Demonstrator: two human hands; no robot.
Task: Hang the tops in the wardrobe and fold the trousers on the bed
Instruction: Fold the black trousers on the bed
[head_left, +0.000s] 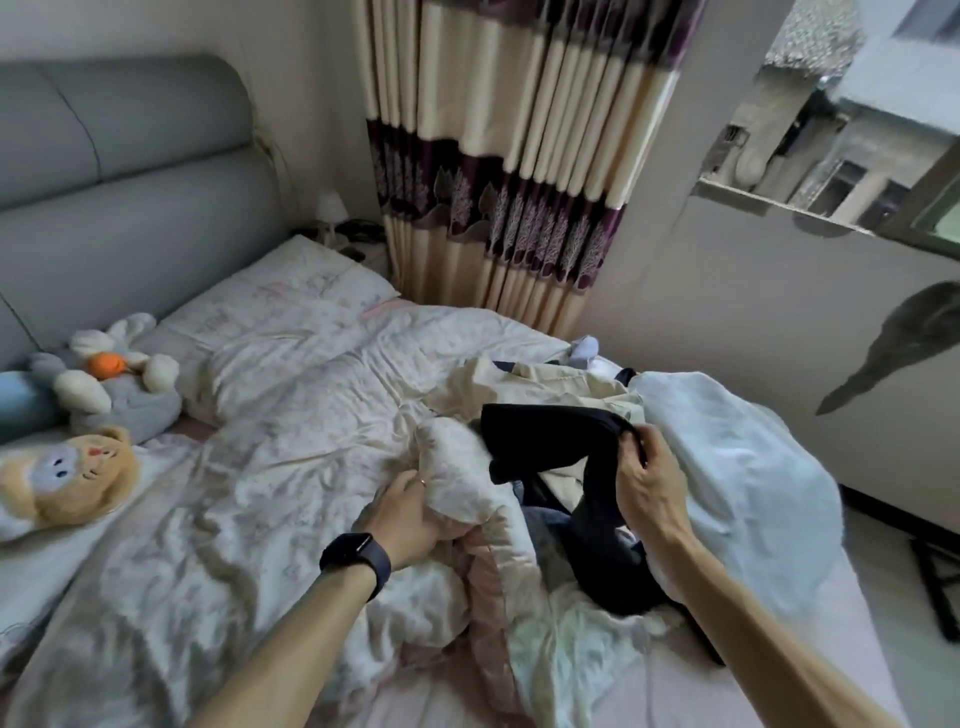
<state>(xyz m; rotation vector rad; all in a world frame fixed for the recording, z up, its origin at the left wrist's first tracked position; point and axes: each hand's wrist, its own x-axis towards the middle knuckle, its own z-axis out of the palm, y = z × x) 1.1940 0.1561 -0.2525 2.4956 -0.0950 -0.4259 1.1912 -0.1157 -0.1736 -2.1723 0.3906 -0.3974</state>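
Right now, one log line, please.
left grip holds quilt | right grip pinches black garment | cream garment lies behind

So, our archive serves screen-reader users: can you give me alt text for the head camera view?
A person's right hand pinches a black garment lifted from a clothes pile on a bed, while the left hand, wearing a black watch, grips a bunched floral quilt. Plush toys lie by the grey headboard at left.
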